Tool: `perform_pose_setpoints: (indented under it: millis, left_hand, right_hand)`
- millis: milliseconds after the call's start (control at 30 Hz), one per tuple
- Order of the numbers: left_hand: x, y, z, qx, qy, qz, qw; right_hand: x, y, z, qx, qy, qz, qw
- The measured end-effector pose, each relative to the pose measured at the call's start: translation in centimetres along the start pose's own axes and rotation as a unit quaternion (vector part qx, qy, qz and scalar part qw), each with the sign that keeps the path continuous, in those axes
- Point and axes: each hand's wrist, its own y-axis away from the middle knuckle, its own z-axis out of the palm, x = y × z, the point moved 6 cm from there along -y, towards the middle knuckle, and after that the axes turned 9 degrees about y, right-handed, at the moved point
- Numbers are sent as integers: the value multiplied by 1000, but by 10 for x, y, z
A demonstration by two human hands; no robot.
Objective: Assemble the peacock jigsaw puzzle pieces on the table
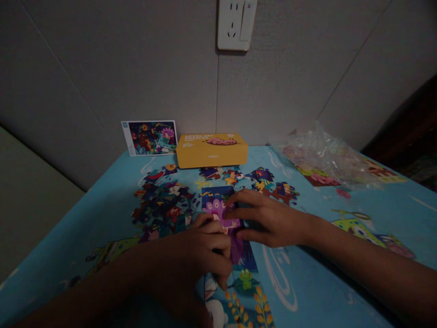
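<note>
A partly joined jigsaw strip (pixel 221 205) with a purple flower lies in the middle of the blue cartoon tablecloth (pixel 307 282). My left hand (pixel 201 248) rests on its near part, fingers curled and pressed down on the pieces. My right hand (pixel 269 218) lies flat on the strip's right side, fingers stretched toward the purple flower. A pile of loose puzzle pieces (pixel 160 202) lies left of the strip. More loose pieces (pixel 269 182) sit behind my right hand.
A yellow puzzle box (pixel 211 149) stands by the wall, with a picture card (pixel 150 136) leaning to its left. A crumpled clear plastic bag (pixel 324 157) lies at the back right. A wall socket (pixel 236 23) is above.
</note>
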Motion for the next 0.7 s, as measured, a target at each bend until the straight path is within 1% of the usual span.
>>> perform_pose_setpoints:
  millis: [67, 233, 433, 700]
  left_hand:
    - [0, 0, 0, 1, 2, -1, 1000]
    - [1, -1, 0, -24, 6, -4, 1000]
    - [3, -1, -5, -11, 11, -1, 1000]
    - [3, 0, -4, -10, 5, -4, 1000]
  right_hand:
    - [0, 0, -1, 2, 0, 0, 1000]
    - [0, 0, -1, 0, -2, 3, 1000]
    - [-1, 0, -1, 0, -2, 0, 1000]
    - [-1, 0, -2, 1, 0, -1, 1000]
